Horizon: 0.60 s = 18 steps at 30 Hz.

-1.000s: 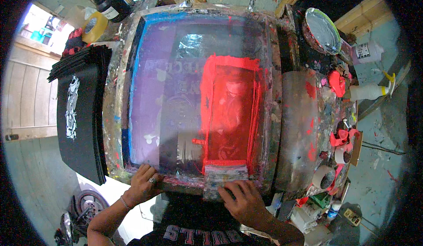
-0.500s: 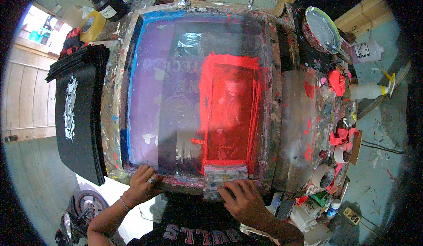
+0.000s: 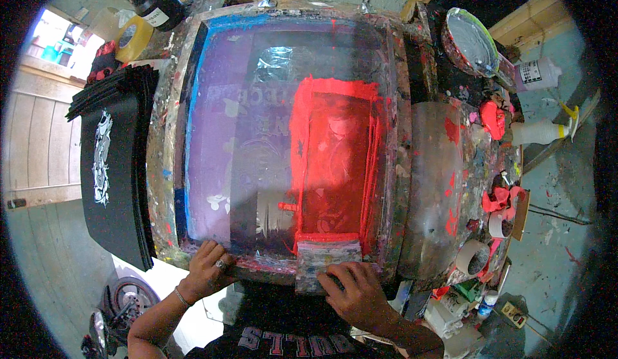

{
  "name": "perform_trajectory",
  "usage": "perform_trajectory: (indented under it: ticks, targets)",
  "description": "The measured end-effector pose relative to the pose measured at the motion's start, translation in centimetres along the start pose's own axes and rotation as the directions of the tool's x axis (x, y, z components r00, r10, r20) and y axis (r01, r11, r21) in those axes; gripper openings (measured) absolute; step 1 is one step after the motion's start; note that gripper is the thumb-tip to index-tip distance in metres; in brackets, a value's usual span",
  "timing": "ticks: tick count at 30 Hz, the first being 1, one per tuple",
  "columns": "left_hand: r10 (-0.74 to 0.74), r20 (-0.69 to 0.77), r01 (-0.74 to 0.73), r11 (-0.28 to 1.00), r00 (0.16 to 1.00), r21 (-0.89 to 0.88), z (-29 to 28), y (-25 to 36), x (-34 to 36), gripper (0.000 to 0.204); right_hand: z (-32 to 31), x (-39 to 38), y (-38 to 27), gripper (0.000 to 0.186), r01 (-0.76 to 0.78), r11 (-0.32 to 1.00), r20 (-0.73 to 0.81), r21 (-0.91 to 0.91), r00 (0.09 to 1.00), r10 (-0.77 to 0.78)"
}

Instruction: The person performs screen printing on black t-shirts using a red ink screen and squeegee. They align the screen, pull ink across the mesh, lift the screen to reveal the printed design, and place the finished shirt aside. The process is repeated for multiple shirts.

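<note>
A screen-printing frame [image 3: 180, 127] lies on a paint-stained board, its mesh purple with a band of blue along the left side and back. A thick rectangle of red ink [image 3: 335, 159] covers the right part of the mesh. My left hand [image 3: 207, 272] has its fingers curled over the frame's front edge. My right hand [image 3: 351, 291] grips a paint-smeared squeegee [image 3: 327, 253], held at the front end of the red ink, with the fingers bent over its handle.
A stack of black printed sheets [image 3: 112, 172] is at the left, beside yellow tape [image 3: 138, 40] and a dark jar [image 3: 154, 5]. On the right are a tub of pale ink [image 3: 468, 40], a plastic bottle [image 3: 537, 134], tape rolls [image 3: 472, 258] and red-smeared scraps [image 3: 492, 121].
</note>
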<state>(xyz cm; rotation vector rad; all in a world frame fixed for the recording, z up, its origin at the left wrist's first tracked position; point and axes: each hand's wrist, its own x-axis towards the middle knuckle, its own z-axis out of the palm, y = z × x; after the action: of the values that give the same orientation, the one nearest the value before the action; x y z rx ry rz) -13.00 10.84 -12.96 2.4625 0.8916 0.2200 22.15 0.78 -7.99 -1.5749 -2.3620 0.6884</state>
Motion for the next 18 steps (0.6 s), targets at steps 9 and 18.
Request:
perform_trajectory:
  ticks: [9, 18]
  targets:
    - [0.006, -0.015, -0.006, 1.000, 1.000, 0.005, -0.04, 0.09, 0.13, 0.044, 0.13, -0.03, -0.02, 0.058, 0.000, 1.000, -0.002, -0.001, 1.000, 0.000]
    - [0.018, -0.022, -0.017, 1.000, 1.000, 0.014, 0.12, -0.18, -0.14, 0.044, 0.22, -0.15, 0.05, 0.058, -0.007, 1.000, 0.002, 0.021, 1.000, 0.007]
